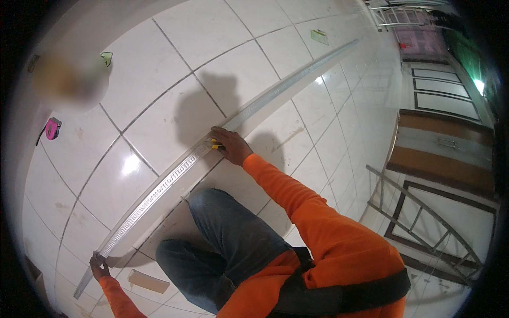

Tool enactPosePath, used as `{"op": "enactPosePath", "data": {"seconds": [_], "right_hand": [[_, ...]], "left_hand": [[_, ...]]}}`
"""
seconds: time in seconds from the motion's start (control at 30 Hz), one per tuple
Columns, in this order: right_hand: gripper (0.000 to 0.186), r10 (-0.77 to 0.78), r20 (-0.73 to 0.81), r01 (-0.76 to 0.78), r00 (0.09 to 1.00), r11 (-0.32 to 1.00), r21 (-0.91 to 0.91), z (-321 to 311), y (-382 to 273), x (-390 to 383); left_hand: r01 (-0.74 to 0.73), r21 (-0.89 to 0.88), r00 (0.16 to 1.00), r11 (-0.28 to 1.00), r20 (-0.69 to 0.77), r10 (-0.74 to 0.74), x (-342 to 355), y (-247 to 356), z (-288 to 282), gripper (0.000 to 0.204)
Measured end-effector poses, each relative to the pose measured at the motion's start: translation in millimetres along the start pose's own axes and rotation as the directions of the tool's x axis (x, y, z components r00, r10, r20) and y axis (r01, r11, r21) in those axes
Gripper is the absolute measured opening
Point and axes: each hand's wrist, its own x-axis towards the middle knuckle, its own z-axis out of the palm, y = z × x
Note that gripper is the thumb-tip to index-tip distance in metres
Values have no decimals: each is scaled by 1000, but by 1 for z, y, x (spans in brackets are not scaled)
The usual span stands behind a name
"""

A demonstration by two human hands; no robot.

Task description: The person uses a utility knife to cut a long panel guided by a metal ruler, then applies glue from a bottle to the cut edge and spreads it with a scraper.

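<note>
A long, narrow silver-white strip [159, 188] with a raised key-like pattern runs diagonally across the tiled floor, from the lower left to the upper right. Near its lower-left end, the fingers of my left hand [99, 266] are closed on it. My right hand [231, 145] rests farther along the strip. Under its fingers shows a small yellow and black tool [216, 144], mostly covered, so its exact kind is unclear. Beyond my right hand the strip's surface [297, 79] looks plainer and greyer.
A pink tape measure [53, 128] lies at the far left, near a blurred patch. A tan flat piece [148, 281] is beside my left forearm. One greenish scrap [319, 36] lies at the top. On the right, a metal ladder [424, 222] stands by framed panels.
</note>
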Motion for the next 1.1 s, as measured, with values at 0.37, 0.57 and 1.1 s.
{"op": "enactPosePath", "data": {"seconds": [0.37, 0.57, 1.1], "right_hand": [[59, 119, 57, -121, 991, 992, 36, 4, 4, 1], [47, 17, -52, -14, 998, 999, 42, -2, 3, 2], [52, 51, -52, -47, 997, 996, 74, 1, 6, 3]], "left_hand": [[49, 97, 997, 994, 47, -53, -3, -16, -2, 73], [21, 58, 1000, 998, 2, -22, 4, -38, -1, 70], [-308, 548, 949, 778, 126, 288, -8, -5, 3, 67]]}}
